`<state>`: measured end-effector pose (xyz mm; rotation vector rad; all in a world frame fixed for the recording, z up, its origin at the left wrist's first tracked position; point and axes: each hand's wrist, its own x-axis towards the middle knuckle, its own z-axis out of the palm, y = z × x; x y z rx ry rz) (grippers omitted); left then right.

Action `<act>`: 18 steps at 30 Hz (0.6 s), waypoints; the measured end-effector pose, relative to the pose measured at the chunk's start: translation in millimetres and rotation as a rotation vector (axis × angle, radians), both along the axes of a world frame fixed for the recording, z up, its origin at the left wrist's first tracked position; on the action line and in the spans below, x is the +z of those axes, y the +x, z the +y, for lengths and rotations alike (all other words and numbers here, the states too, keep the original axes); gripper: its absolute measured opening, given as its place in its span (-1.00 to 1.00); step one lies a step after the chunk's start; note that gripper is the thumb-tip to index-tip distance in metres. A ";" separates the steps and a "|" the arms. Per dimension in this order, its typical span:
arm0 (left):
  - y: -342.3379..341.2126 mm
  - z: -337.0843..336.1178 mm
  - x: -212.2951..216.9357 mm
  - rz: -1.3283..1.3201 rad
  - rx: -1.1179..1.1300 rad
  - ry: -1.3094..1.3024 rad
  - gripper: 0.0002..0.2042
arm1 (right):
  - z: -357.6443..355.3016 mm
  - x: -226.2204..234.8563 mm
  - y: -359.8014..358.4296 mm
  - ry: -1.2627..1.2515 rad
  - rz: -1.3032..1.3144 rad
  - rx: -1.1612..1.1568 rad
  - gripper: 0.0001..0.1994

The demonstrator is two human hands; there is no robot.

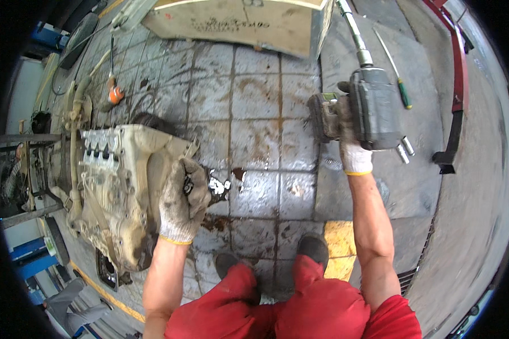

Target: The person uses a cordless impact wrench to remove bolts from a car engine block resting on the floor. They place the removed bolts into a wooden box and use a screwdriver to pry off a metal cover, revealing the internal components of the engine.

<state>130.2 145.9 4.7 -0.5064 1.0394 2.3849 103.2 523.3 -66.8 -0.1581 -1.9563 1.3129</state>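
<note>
My right hand (352,148), in a dirty white work glove, is closed round the handle of a cordless impact wrench (374,107). Its battery (324,117) sticks out to the left, and a long silver extension (353,31) points away from me. My left hand (182,200), in a soiled glove, is curled with the palm up beside a dusty engine or gearbox housing (124,186). Small dark pieces show between its fingers, too unclear to name. Whether this hand touches the housing I cannot tell.
A screwdriver (402,87) and two silver sockets (405,150) lie on a grey mat at right. An orange-headed tool (115,95) lies far left. A cardboard box (243,25) stands ahead. Oil stains the tiles (254,195). A red metal frame (459,73) borders the right.
</note>
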 end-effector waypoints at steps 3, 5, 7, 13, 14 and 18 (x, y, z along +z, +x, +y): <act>-29.3 19.5 32.2 0.100 -0.058 -0.259 -0.61 | 20.2 -24.8 -38.3 0.248 -0.076 -0.178 -0.60; -61.7 48.2 64.7 0.153 -0.051 -0.492 -0.59 | 28.9 -36.2 -50.5 0.410 -0.122 -0.266 -0.52; -103.4 61.2 78.0 0.302 -0.049 -0.667 -0.62 | 28.3 -67.9 -53.6 0.347 -0.196 -0.253 -0.45; -223.2 129.2 106.4 0.715 -0.085 -1.027 -0.60 | -26.2 -44.2 -57.0 -0.712 0.091 0.051 -0.51; -238.1 141.8 105.3 0.738 -0.179 -1.140 -0.51 | -36.1 -46.4 -56.0 -0.792 0.088 -0.010 -0.54; -278.1 201.7 86.0 1.173 -0.376 -1.426 -0.27 | -41.8 -74.2 -47.2 -0.582 -0.079 -0.158 -0.59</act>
